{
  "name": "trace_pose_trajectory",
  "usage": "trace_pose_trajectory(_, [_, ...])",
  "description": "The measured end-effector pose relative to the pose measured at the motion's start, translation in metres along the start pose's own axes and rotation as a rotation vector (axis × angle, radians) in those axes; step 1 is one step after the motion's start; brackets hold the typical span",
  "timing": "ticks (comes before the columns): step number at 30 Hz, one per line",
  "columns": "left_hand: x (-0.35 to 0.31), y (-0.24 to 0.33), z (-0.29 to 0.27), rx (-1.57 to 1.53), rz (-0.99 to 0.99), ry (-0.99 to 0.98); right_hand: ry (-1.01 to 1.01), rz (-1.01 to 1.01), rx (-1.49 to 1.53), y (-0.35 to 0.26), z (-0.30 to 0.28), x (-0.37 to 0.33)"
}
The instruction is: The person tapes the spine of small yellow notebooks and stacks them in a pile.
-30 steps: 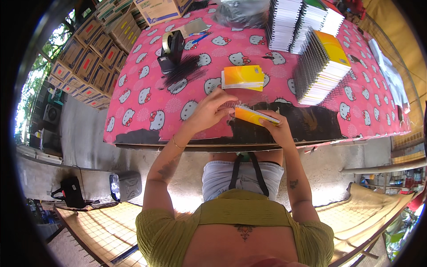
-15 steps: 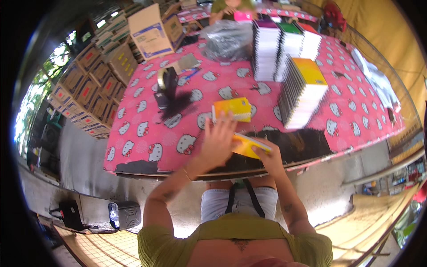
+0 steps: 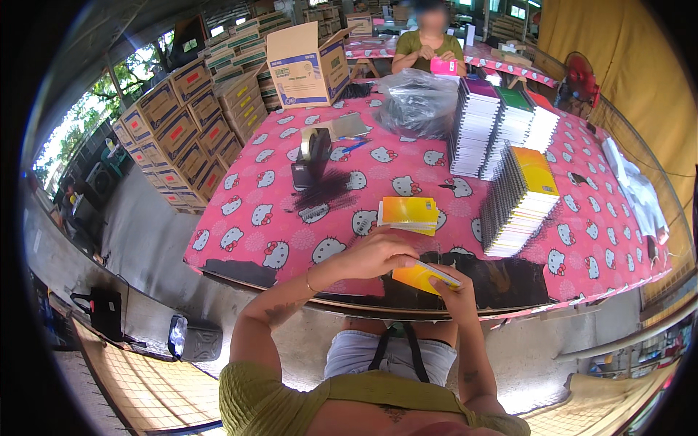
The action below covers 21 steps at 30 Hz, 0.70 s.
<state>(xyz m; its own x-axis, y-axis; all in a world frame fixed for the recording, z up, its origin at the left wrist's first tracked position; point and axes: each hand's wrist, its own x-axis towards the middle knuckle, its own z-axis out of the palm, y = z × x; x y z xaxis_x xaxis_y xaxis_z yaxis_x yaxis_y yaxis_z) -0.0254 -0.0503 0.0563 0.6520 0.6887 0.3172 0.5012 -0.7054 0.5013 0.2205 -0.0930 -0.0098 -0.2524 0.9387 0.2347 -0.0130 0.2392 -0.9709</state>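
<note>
My right hand grips a thin yellow sheaf with pale edges, held tilted over the near table edge. Whether it is a notebook or loose covers I cannot tell. At its upper left corner, my left hand is closed, the fingers bent together and the tips on the sheaf. Just beyond both hands lies a small, slightly fanned pile of yellow covers. To the right stands a tall stack of yellow spiral notebooks, black coils facing left.
Behind them rise stacks of purple, green and orange notebooks, beside a clear plastic bag. A black tape dispenser sits left on the pink tablecloth. An open carton stands behind; a person sits opposite.
My left hand has drawn back from the pile of yellow covers to the sheaf in my right hand, its spread fingers now bent. The view has tilted up, showing more of the room's far side.
</note>
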Motion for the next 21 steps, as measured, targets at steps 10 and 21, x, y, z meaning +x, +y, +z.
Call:
trace_pose_trajectory(10, [-0.007, -0.002, 0.004, 0.015, 0.167, 0.105, -0.031, 0.061, 0.004, -0.003, 0.001, -0.003])
trace_pose_trajectory(21, [-0.025, 0.036, 0.028, 0.710, 0.051, 0.244, 0.062, 0.075, 0.094, -0.007, 0.005, -0.007])
